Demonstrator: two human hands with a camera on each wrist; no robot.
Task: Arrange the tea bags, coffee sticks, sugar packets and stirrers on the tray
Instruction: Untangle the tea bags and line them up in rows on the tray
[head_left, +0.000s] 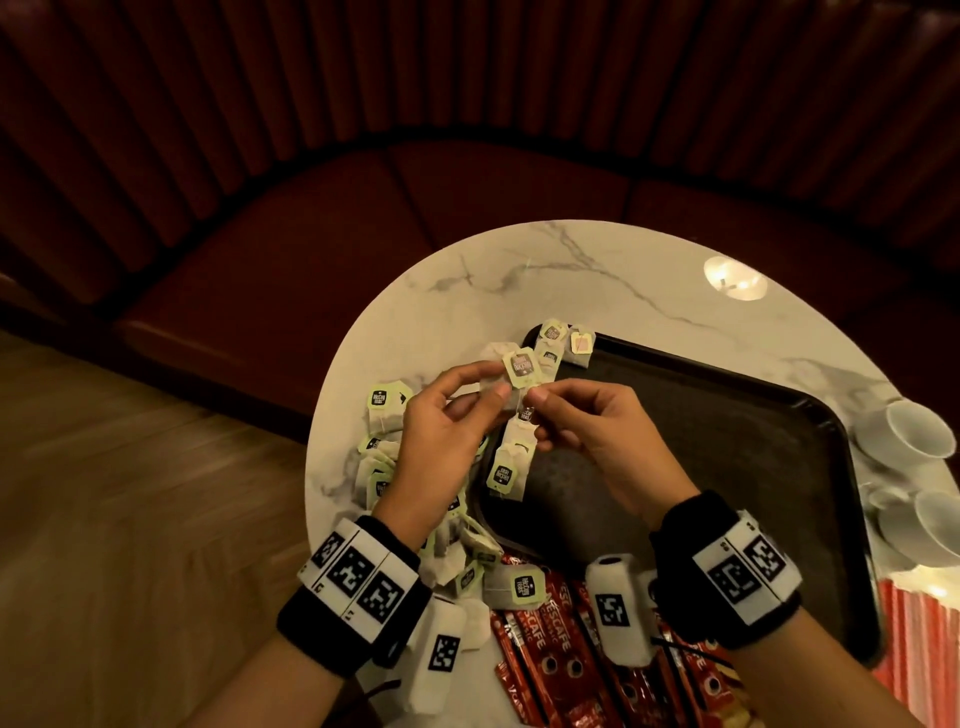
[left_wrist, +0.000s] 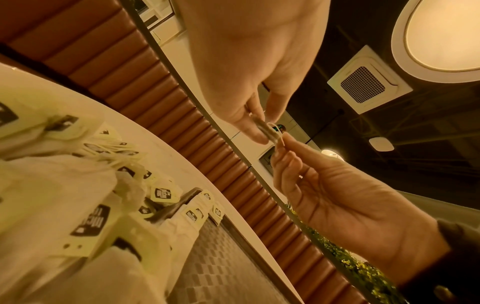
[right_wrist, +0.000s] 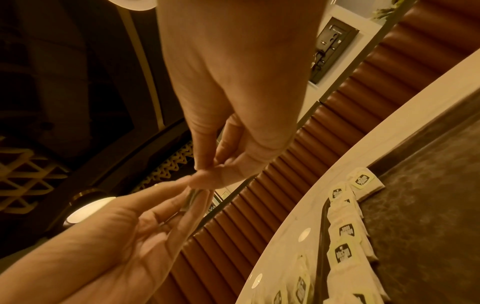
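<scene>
My left hand (head_left: 497, 382) pinches a white tea bag with a pale green tag (head_left: 521, 368) above the left rim of the black tray (head_left: 727, 405). My right hand (head_left: 539, 401) pinches its thin string and a small tag just below. In the left wrist view the tea bag (left_wrist: 265, 130) shows edge-on between my left hand (left_wrist: 257, 133) and right hand (left_wrist: 281, 144). A row of tea bags (head_left: 510, 470) lies along the tray's left edge. More tea bags (head_left: 382, 410) are heaped on the table. Red coffee sticks (head_left: 545, 639) lie near me.
The round marble table (head_left: 597, 270) carries white cups (head_left: 917, 431) at its right edge. Red-and-white striped packets (head_left: 914, 654) lie at the near right. A dark red curved bench (head_left: 363, 223) surrounds the table. Most of the tray's floor is bare.
</scene>
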